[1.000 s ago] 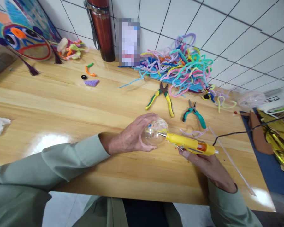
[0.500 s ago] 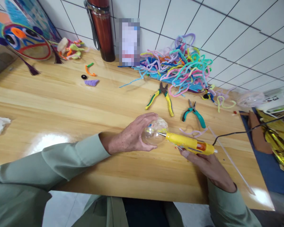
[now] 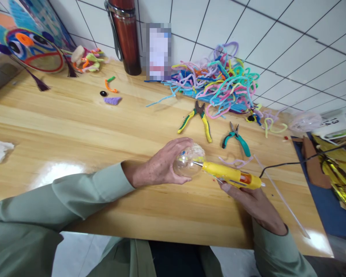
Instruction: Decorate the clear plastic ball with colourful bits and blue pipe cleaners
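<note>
My left hand [image 3: 161, 163] is wrapped around a clear plastic ball [image 3: 186, 165] with whitish, textured stuff on its far right side and small coloured bits. In my right hand [image 3: 249, 198] is a yellow glue gun [image 3: 227, 174], its metal nozzle aimed left at the ball; whether the tip touches the surface I cannot tell. A black cord runs from the gun's rear toward the right edge. Just beyond the gun lies a thin lilac pipe cleaner [image 3: 236, 161]. Yellow-green pliers [image 3: 197, 121] and teal pliers [image 3: 235, 139] rest farther back, both with handles spread.
Against the tiled wall lies a heap of coloured pipe cleaners [image 3: 219, 84], with a phone [image 3: 158, 52] and a red-brown thermos [image 3: 128, 38] to its left. A clear glue stick [image 3: 282, 196] lies at right. A decorated mask-like craft [image 3: 34, 50] stands at far left.
Both hands, the ball and the glue gun stay almost exactly in place. The whole view has shifted very slightly.
</note>
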Motion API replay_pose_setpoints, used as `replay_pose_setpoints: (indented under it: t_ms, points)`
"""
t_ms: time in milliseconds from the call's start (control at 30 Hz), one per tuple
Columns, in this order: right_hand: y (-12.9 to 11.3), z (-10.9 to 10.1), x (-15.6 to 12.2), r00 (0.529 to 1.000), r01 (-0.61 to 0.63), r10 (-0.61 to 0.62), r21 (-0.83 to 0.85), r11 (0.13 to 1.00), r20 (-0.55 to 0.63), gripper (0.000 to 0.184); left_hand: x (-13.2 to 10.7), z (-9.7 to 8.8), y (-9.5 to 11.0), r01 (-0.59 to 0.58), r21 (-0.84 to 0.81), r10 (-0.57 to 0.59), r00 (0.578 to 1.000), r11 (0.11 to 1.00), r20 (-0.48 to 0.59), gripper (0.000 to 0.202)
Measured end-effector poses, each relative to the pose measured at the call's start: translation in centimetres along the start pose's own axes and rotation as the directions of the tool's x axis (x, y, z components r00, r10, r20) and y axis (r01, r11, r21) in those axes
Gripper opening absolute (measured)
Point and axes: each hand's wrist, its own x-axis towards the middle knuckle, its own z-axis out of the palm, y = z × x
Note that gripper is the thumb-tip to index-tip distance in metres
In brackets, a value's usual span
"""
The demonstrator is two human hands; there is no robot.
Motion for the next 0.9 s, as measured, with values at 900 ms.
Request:
replay_pose_setpoints:
  t_ms: [900]
  points:
    - [-0.12,-0.13,-0.16,1.0,-0.007,0.007,-0.019,1.0,-0.017,0.038,0.01,0.2,-0.31,-0.019,-0.007,0.019,1.0,1.0,-0.015,0.104]
